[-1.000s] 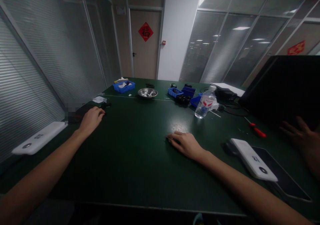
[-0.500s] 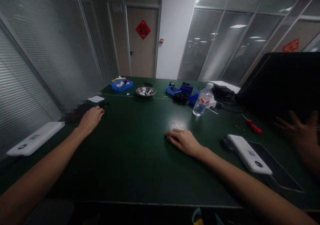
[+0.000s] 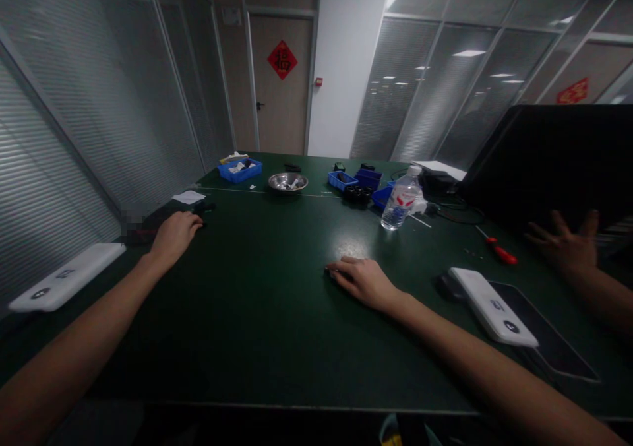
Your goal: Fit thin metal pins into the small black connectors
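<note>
My left hand [image 3: 174, 235] lies on the left of the green table [image 3: 257, 314], its fingers loosely bent and pointing away from me, with nothing visible in them. Dark items [image 3: 204, 206], too dim to name, lie just beyond its fingertips. On the middle of the table rests my right hand [image 3: 363, 281], palm down, thumb and fingers slightly apart and no held thing visible. Nearest to it stands a clear water bottle [image 3: 399, 198] with a red-marked label. A white device [image 3: 493, 307] with a round dark spot lies right of my right forearm.
Another person's spread hand [image 3: 568, 241] reaches in at the right, before a large black panel [image 3: 554, 162]. A red-handled screwdriver [image 3: 504, 254] lies nearby. Farther back are a metal bowl [image 3: 287, 183] and blue bins [image 3: 240, 171]. A second white device [image 3: 69, 278] sits at left.
The other person's hand at the right has moved left and slightly up, farther into view. My hands have stayed almost where they were; the view has shifted slightly.
</note>
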### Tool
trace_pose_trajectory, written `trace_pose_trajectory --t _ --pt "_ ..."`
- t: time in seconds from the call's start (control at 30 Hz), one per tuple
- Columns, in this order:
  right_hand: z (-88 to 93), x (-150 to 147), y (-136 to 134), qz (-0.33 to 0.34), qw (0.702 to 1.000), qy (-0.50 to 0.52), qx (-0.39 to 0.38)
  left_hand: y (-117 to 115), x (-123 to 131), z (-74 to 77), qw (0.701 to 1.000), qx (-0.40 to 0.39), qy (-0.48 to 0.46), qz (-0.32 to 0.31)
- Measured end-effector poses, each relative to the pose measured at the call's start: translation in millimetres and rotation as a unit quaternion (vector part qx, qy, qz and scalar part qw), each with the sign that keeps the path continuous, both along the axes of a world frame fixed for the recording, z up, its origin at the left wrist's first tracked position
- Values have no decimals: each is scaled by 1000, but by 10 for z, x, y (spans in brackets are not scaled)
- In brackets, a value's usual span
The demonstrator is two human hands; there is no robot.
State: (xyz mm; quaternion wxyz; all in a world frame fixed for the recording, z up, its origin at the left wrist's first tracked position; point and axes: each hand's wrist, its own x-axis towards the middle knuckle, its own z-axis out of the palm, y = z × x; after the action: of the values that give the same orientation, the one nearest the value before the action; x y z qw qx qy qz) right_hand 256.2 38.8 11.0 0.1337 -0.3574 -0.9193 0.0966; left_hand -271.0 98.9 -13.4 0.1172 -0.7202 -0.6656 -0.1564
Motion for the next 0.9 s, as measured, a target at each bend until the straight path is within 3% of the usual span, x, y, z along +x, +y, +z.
trace_pose_trajectory --t 0.3,0.5,0.63,0.73,0.9 --pt "8 -4 -23 -1 1000 -3 -2 -4 42 45 999 -12 -34 2" --pt "2 -11 -25 -6 1000 -4 5 11 -35 -30 1000 13 -22 -1" --pt "-17 -4 -2 -14 1000 9 -1 53 -24 -2 996 -31 -82 4" --pt "4 9 3 -15 1000 17 -17 -25 341 111 978 -108 -175 -44" --pt "40 -23 -79 17 998 44 -38 -478 1589 263 894 -254 -260 -261"
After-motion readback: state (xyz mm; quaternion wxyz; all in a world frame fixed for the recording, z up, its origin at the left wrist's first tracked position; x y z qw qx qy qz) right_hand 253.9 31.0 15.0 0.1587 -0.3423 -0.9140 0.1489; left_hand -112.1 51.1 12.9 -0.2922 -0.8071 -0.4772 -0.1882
